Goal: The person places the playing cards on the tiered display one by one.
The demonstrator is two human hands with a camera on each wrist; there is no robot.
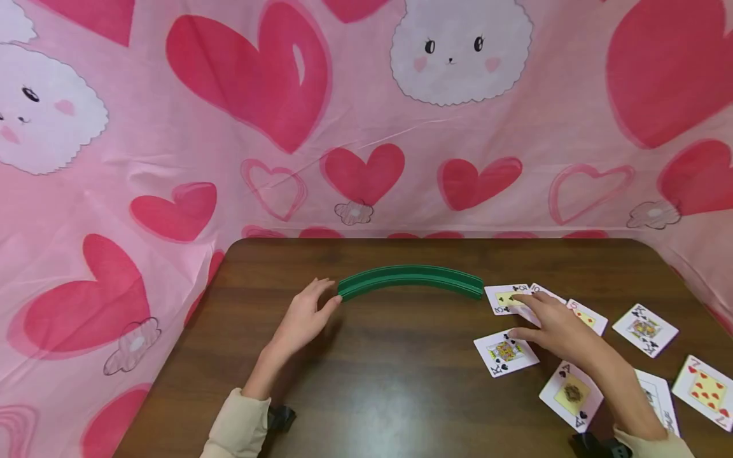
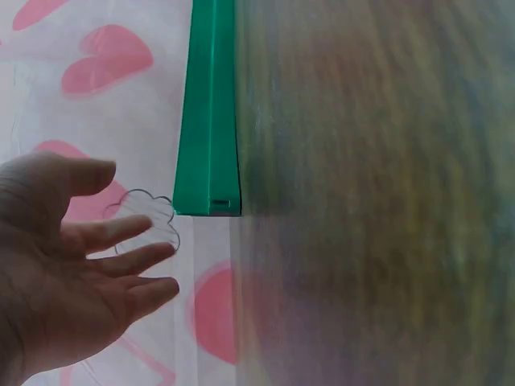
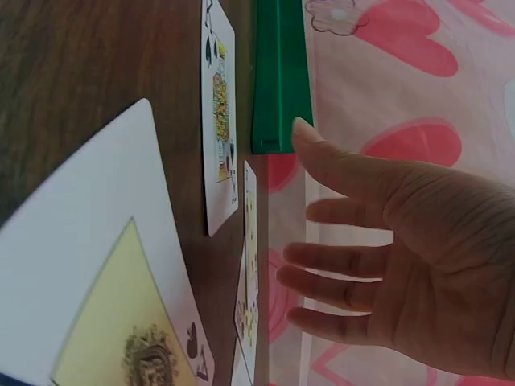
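Observation:
A curved green card holder (image 1: 409, 276) with grooves along its length lies on the table. My left hand (image 1: 303, 316) is close by its left end; in the left wrist view the fingers (image 2: 133, 261) are spread with nothing between them. Over the playing cards to the right hovers my right hand (image 1: 552, 323), its fingers extended and loose. Beneath or beside that hand are a three of clubs (image 1: 498, 299), a five of diamonds (image 1: 592, 316) and a king of spades (image 1: 497, 353). The right wrist view shows the right palm (image 3: 442, 241) holding nothing.
An ace of spades (image 1: 564, 394), a king of clubs (image 1: 644, 329) and a seven of hearts (image 1: 707, 391) lie face up farther right on the brown wooden table (image 1: 389, 381). Behind the table hangs a pink cloth (image 1: 366, 108) with hearts.

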